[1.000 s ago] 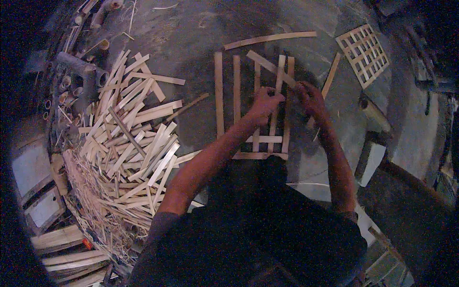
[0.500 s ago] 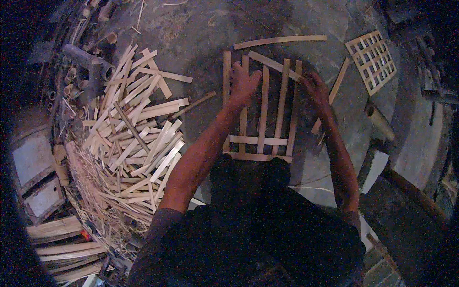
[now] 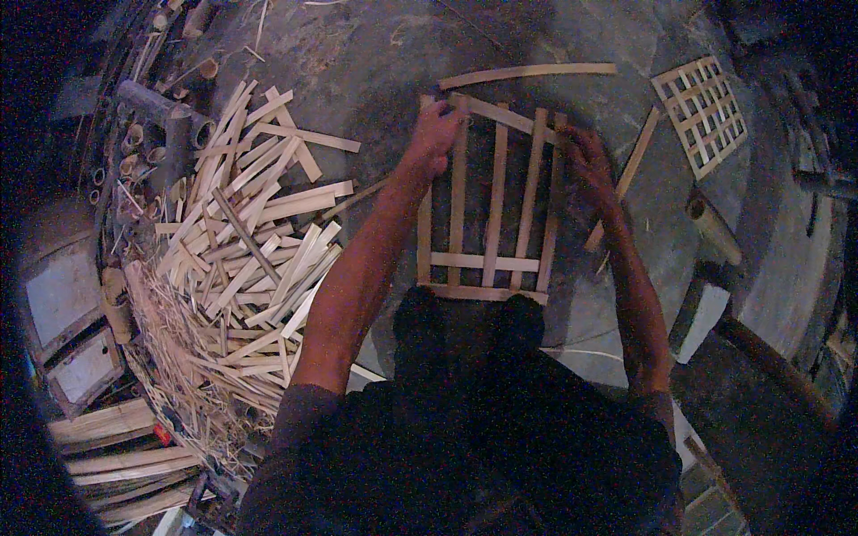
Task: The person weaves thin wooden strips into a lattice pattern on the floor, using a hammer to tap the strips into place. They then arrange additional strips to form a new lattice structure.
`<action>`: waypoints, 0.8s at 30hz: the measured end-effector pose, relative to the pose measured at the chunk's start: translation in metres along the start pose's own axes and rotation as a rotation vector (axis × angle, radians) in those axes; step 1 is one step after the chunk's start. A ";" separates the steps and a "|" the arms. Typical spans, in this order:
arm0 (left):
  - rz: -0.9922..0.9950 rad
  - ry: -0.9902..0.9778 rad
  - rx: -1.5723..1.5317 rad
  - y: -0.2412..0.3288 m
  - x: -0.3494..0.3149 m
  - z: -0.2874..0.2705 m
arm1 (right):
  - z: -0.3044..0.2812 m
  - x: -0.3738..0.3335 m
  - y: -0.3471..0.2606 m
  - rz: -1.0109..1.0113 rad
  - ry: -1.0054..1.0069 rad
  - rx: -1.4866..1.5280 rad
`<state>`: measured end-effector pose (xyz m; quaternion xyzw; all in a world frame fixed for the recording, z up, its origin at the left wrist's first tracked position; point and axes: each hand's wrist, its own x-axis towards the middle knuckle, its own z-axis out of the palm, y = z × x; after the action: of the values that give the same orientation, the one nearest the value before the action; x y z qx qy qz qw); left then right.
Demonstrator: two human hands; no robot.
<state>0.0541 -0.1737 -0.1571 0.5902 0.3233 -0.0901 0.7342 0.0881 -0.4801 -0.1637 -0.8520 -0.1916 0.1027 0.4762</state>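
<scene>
A partly woven lattice of pale flat strips, likely bamboo, lies on the floor before me. Several long strips [image 3: 495,196] run away from me, crossed at the near end by a short strip [image 3: 474,262] and a bottom strip [image 3: 487,293]. At the far end a slanting cross strip [image 3: 502,116] reaches between my hands. My left hand [image 3: 434,136] has its fingers closed at that strip's left end, by the far tips of the leftmost long strips. My right hand [image 3: 587,159], dim and fingers bent, grips its right end beside the rightmost long strip.
Left of me lies a big heap of loose strips [image 3: 259,223]. One loose strip [image 3: 527,74] lies beyond the lattice, another [image 3: 633,165] to its right. A finished woven lattice [image 3: 702,116] and a bamboo tube [image 3: 712,228] are farther right. Cut bamboo poles [image 3: 152,107] line the far left.
My left hand has moved left from the second long strip toward the far left corner, closing on the cross strip's end. The cross strip has shifted left; my right hand has barely moved.
</scene>
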 end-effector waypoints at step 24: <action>0.652 0.326 1.083 -0.023 -0.004 -0.076 | 0.027 0.008 -0.064 -0.028 0.203 -0.402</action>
<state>0.0108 -0.1109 -0.1803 0.9506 0.1437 0.0774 0.2642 0.0713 -0.4255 -0.1231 -0.9331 -0.1711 -0.0305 0.3148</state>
